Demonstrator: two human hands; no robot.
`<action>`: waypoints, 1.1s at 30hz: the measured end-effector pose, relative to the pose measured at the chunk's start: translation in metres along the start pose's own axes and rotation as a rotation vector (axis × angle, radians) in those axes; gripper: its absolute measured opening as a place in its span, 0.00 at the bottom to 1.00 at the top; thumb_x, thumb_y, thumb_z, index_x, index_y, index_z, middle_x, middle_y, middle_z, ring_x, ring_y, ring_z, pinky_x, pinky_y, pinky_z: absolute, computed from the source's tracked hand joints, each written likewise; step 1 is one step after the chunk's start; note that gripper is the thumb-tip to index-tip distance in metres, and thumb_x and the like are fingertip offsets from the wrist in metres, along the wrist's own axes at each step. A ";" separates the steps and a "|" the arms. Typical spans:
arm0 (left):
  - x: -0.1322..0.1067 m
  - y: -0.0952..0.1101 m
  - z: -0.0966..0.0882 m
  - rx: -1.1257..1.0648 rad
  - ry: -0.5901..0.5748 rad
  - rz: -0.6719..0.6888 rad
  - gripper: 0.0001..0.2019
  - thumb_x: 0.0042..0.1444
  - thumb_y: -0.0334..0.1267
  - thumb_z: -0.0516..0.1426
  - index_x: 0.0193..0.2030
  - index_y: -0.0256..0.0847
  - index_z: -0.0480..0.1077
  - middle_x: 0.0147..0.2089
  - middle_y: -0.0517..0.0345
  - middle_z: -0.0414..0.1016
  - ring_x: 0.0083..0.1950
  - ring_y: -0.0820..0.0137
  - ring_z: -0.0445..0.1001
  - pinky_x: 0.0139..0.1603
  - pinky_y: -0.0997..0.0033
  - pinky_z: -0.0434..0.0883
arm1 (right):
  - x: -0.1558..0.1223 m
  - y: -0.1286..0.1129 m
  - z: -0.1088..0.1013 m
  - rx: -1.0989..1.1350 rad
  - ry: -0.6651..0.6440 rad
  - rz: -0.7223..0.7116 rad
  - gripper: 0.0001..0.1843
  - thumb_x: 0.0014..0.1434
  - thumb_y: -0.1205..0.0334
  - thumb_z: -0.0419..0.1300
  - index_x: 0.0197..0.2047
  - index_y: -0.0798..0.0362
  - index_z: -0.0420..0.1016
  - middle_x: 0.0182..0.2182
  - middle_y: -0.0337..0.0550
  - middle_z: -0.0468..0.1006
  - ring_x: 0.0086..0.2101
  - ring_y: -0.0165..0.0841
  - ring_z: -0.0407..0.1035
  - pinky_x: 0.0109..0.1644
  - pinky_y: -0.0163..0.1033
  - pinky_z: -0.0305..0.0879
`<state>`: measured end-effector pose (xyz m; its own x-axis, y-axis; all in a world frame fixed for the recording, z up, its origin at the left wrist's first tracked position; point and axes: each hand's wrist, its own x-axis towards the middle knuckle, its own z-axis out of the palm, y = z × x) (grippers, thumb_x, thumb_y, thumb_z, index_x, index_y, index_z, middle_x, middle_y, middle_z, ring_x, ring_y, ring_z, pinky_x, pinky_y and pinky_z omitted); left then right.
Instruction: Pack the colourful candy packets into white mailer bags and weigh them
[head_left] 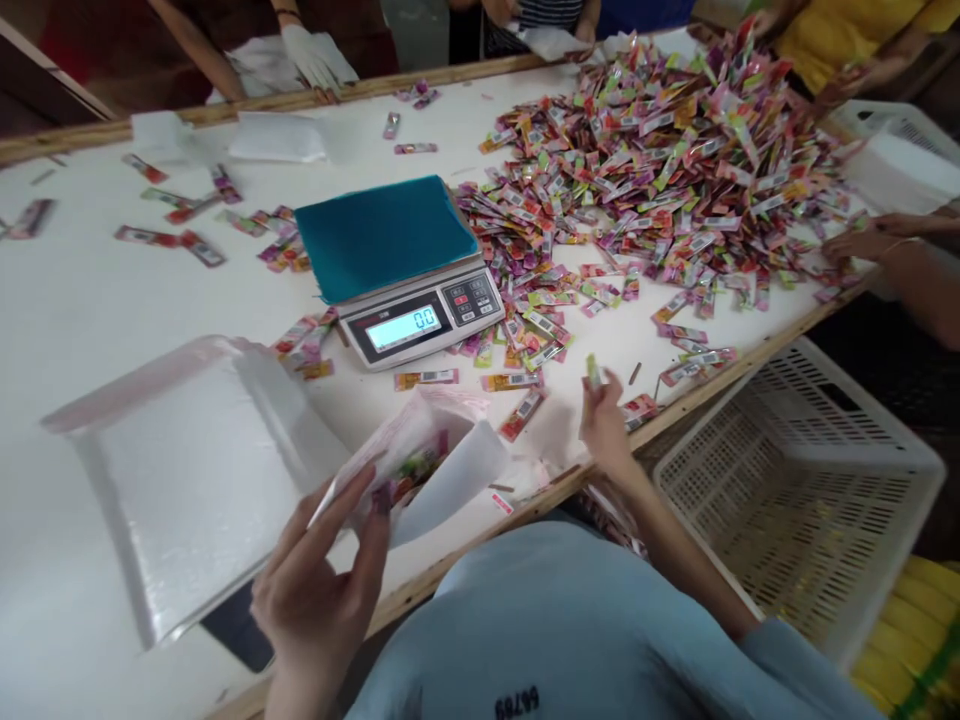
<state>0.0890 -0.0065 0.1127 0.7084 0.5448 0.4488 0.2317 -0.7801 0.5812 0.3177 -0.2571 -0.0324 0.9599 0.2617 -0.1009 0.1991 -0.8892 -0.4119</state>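
My left hand (319,590) grips a clear plastic bag (420,465) at the near table edge; several colourful sachets show through its mouth. My right hand (604,425) is pinched on a small green sachet (592,372), held upright just right of the bag. A digital scale (416,320) with a teal sheet (382,235) on its pan stands beyond the bag, its display reading 0.0. A large heap of colourful sachets (660,170) covers the far right of the white table (90,310).
A stack of white plastic bags (191,470) lies to my left. A white perforated crate (795,490) stands off the table's right edge. Loose sachets (195,215) are scattered at the far left. Other people's hands, one gloved (315,55), another (862,240), work at the far and right edges.
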 end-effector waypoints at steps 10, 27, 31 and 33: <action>-0.008 0.003 -0.007 -0.101 0.112 -0.111 0.10 0.64 0.37 0.63 0.50 0.46 0.81 0.48 0.56 0.85 0.47 0.65 0.82 0.53 0.66 0.77 | 0.030 0.005 -0.025 -0.174 -0.352 -0.232 0.08 0.68 0.64 0.58 0.48 0.57 0.75 0.47 0.57 0.81 0.49 0.44 0.76 0.50 0.41 0.67; -0.012 -0.010 0.006 -0.166 0.215 -0.104 0.13 0.62 0.32 0.63 0.53 0.45 0.81 0.48 0.53 0.84 0.50 0.62 0.82 0.56 0.60 0.78 | 0.014 -0.012 0.000 -0.147 -0.402 -0.749 0.17 0.59 0.69 0.62 0.53 0.53 0.75 0.52 0.59 0.80 0.53 0.53 0.73 0.56 0.52 0.68; -0.012 -0.009 0.007 -0.174 0.213 -0.102 0.14 0.62 0.31 0.63 0.53 0.46 0.81 0.49 0.53 0.84 0.51 0.63 0.82 0.57 0.60 0.77 | 0.096 0.000 -0.025 -0.040 -0.281 -0.523 0.28 0.66 0.61 0.58 0.67 0.56 0.61 0.45 0.54 0.81 0.43 0.47 0.77 0.48 0.49 0.71; -0.012 -0.007 0.007 -0.187 0.221 -0.095 0.15 0.62 0.30 0.63 0.54 0.46 0.81 0.50 0.53 0.84 0.51 0.63 0.82 0.56 0.61 0.77 | 0.140 -0.005 -0.033 -0.068 -0.269 -0.406 0.40 0.59 0.52 0.68 0.68 0.57 0.59 0.46 0.56 0.81 0.45 0.50 0.77 0.48 0.48 0.71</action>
<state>0.0837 -0.0096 0.0984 0.5219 0.6828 0.5113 0.1488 -0.6631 0.7336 0.4578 -0.2285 -0.0148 0.7188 0.6720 -0.1781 0.5678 -0.7153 -0.4075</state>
